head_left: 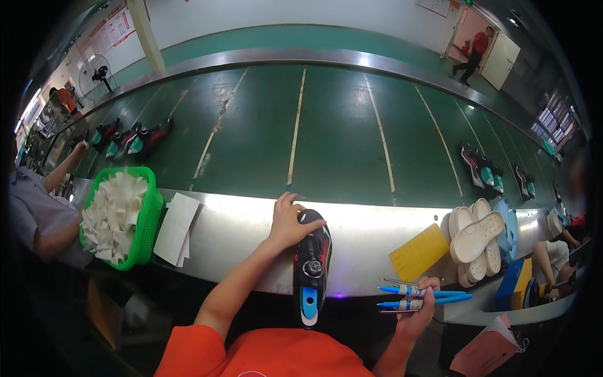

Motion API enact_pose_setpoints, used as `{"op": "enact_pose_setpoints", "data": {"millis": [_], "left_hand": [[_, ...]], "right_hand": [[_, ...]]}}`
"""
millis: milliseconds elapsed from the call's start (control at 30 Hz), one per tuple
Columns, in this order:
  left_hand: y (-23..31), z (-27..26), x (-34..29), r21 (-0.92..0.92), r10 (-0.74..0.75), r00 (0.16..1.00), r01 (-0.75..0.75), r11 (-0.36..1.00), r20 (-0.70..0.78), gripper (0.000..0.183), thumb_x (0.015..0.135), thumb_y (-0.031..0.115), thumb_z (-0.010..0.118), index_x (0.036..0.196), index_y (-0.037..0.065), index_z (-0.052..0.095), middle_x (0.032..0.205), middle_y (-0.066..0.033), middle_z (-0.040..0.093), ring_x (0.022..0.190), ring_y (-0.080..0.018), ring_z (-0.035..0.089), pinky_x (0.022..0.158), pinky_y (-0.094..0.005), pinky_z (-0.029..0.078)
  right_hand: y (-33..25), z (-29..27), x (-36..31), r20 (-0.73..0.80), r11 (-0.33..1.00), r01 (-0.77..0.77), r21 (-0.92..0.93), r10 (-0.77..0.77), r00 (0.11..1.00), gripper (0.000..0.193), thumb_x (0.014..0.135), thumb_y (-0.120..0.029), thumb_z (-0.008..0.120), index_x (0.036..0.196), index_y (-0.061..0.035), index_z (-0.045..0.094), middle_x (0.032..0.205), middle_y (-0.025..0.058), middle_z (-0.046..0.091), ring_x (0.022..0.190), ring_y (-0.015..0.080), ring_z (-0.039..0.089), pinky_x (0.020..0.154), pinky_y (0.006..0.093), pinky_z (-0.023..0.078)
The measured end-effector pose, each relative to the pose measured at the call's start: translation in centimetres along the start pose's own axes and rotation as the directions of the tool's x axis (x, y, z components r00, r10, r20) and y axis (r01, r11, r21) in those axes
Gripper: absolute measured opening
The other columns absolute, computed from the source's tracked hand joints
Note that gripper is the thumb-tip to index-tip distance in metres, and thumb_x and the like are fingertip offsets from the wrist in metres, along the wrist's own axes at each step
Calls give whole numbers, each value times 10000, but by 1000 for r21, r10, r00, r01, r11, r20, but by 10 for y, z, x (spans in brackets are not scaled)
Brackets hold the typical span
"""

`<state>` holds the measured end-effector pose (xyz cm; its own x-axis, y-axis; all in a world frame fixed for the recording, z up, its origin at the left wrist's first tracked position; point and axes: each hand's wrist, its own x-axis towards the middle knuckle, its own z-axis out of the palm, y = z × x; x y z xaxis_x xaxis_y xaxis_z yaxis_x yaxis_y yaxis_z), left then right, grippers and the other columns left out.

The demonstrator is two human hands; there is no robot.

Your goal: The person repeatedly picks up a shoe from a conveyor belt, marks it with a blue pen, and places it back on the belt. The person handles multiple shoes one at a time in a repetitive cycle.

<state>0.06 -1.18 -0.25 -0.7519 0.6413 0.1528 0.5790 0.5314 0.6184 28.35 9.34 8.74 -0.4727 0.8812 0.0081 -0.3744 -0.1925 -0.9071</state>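
My left hand (287, 221) rests on the toe end of a black and red sneaker (311, 264) that lies lengthwise on the shiny metal ledge (239, 229), its blue heel tab pointing toward me. My fingers wrap the shoe's front. My right hand (419, 311) is lower right, closed around two blue pens (421, 295) with wrapped white bands, held level and pointing left and right.
A green conveyor belt (326, 132) runs beyond the ledge, carrying sneakers at far left (135, 139) and right (480, 166). A green basket of white pieces (119, 217), white sheets (176, 227), a yellow card (419, 251) and stacked white soles (475, 239) sit along the ledge. Other people sit at both sides.
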Motion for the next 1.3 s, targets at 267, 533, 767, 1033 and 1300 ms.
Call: {"op": "enact_pose_setpoints", "data": {"millis": [267,533,767,1033,1300], "left_hand": [[25,-4,-165,-603,310,893,-449,660,-325,808,713,481,685,1326,110,311,1373,-166,265,1284,-296,266,1049,-435,228],[15,2,-141,310,968,249,-918,247,-33,546,752,237,640,1211,383,382,1241,-43,494,1119,-212,493,1076,-437,217],[112,-106,-115,-582,566,806,-546,603,-170,706,515,89,814,1138,97,482,1209,-163,446,1132,-343,443,955,-461,358],[136,-114,-122,-574,500,853,-486,659,-149,669,538,58,775,1137,57,477,1169,-167,462,1096,-354,465,907,-418,394],[136,-116,-123,-593,485,861,-473,651,-154,663,537,69,774,1132,47,483,1166,-164,465,1094,-350,467,912,-419,387]], "right_hand": [[18,-17,6,71,996,-77,-48,80,994,191,878,-271,414,854,-82,419,684,12,402,414,50,409,283,168,307],[8,-5,6,74,998,-52,-30,54,996,182,857,-247,424,845,-66,428,651,28,401,382,75,392,290,191,327],[-29,9,-5,232,992,121,-33,-110,967,236,835,-261,471,760,-59,375,644,20,349,389,75,355,288,199,312],[-62,40,-28,443,956,292,10,-266,856,344,809,-314,596,671,-46,431,555,24,354,369,48,305,323,184,264],[-59,50,-32,472,962,271,23,-250,845,338,797,-295,630,640,-44,468,535,28,381,366,60,322,328,188,228]]}}
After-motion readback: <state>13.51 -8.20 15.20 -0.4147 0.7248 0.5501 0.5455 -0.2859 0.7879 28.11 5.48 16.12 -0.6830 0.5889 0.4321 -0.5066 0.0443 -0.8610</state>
